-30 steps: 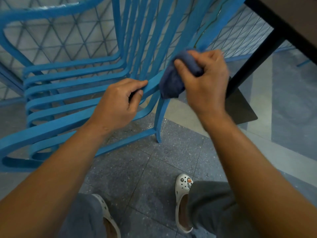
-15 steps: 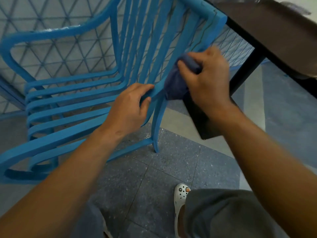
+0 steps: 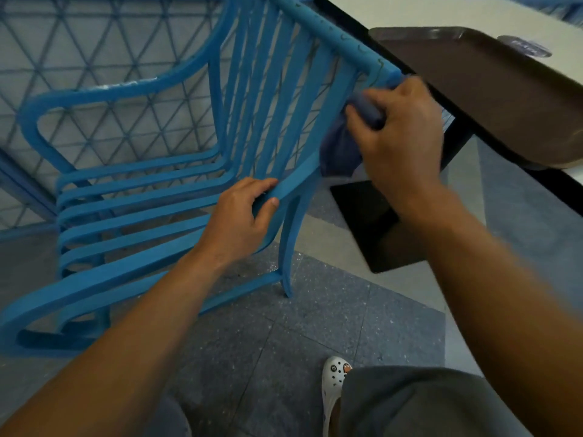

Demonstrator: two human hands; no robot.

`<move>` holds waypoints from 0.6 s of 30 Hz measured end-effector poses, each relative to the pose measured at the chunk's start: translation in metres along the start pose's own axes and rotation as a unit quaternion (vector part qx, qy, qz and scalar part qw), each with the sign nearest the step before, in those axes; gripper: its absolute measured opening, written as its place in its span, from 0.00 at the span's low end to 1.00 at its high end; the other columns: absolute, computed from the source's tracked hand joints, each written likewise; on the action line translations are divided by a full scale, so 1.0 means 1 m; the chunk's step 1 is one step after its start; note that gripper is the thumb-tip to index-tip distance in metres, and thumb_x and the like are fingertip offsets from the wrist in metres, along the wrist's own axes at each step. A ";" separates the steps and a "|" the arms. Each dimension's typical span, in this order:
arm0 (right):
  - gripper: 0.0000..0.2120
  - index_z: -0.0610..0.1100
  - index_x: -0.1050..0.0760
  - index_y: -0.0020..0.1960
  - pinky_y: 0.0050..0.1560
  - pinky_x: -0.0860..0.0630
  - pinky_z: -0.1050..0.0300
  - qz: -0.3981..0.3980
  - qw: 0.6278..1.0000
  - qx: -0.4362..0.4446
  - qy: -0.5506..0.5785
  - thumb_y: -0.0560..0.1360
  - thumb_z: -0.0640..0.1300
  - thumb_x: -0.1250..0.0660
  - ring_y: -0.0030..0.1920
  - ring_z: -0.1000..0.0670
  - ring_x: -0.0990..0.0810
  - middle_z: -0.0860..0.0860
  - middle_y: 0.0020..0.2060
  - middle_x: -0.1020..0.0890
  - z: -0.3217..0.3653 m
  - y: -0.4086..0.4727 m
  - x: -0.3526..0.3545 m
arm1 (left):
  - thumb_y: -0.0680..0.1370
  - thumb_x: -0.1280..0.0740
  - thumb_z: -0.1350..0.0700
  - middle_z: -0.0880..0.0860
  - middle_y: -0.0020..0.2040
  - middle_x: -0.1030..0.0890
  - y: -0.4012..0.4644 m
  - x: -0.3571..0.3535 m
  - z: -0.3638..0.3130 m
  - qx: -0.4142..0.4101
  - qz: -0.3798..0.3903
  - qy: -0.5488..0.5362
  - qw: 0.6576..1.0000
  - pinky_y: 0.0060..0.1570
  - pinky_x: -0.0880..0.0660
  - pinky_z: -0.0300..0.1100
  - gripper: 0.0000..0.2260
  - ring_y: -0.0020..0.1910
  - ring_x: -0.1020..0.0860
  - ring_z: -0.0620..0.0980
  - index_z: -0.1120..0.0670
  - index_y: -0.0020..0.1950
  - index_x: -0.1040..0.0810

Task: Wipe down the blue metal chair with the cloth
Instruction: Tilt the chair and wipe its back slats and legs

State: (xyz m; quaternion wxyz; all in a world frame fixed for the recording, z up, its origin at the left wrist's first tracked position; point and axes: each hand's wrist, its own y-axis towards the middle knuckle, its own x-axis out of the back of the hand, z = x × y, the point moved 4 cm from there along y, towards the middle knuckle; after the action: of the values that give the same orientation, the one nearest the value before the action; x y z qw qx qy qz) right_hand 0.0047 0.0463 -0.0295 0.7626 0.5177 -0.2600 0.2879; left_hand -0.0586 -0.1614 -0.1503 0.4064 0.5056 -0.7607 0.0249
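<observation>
— Which step do I have now?

— I judge it is the wiping of the backrest edge. Nearest, my left hand curls its fingers round a slat where seat meets back, to steady the blue chair. Farther, my right hand pinches the bunched cloth against the outer upright, just under the top rail.

— And next?

— Probably firm strokes along the top rail, near the desk.
</observation>
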 end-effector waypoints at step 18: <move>0.18 0.54 0.21 0.62 0.44 0.27 0.53 0.097 0.995 0.017 -0.016 0.82 0.62 0.42 0.47 0.48 0.22 0.49 0.48 0.25 0.010 -0.039 -0.036 | 0.81 0.32 0.57 0.51 0.58 0.19 -0.001 0.003 0.001 -0.001 0.001 -0.012 1.000 0.61 0.24 0.41 0.15 0.58 0.21 0.47 0.57 0.67 0.21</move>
State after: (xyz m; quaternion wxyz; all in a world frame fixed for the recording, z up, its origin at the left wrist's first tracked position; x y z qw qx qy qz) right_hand 0.0065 0.0188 -0.0758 0.7182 0.5074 -0.3158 0.3565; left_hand -0.0588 -0.1639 -0.1494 0.3975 0.5049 -0.7660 0.0178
